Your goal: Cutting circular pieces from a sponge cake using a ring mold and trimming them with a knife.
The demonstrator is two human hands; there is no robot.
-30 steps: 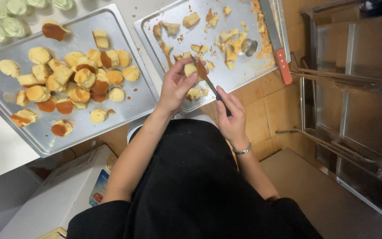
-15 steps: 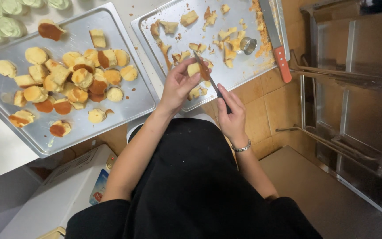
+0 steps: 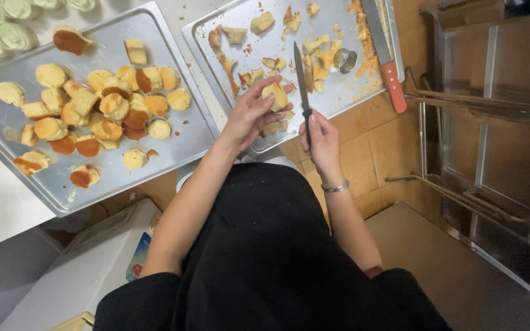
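Note:
My left hand (image 3: 249, 116) pinches a yellow piece of sponge cake (image 3: 276, 95) above the near edge of the right metal tray (image 3: 351, 92). My right hand (image 3: 321, 138) grips the black handle of a small knife (image 3: 301, 83), blade pointing away and standing upright just right of the cake piece. The right tray holds scattered cake scraps and crumbs plus a small round metal cutter (image 3: 344, 60). The left metal tray (image 3: 173, 144) carries a heap of round cake pieces (image 3: 102, 107), some with brown crusts.
A long knife with a red handle (image 3: 387, 61) lies along the right tray's far side. Pale green round cakes (image 3: 1, 37) sit at the upper left. A metal rack (image 3: 492, 153) stands at the right over a tiled floor. A white box (image 3: 87, 263) is at lower left.
The left hand has lifted the cake piece off the tray. The knife has swung from slanted across the cake to upright beside it.

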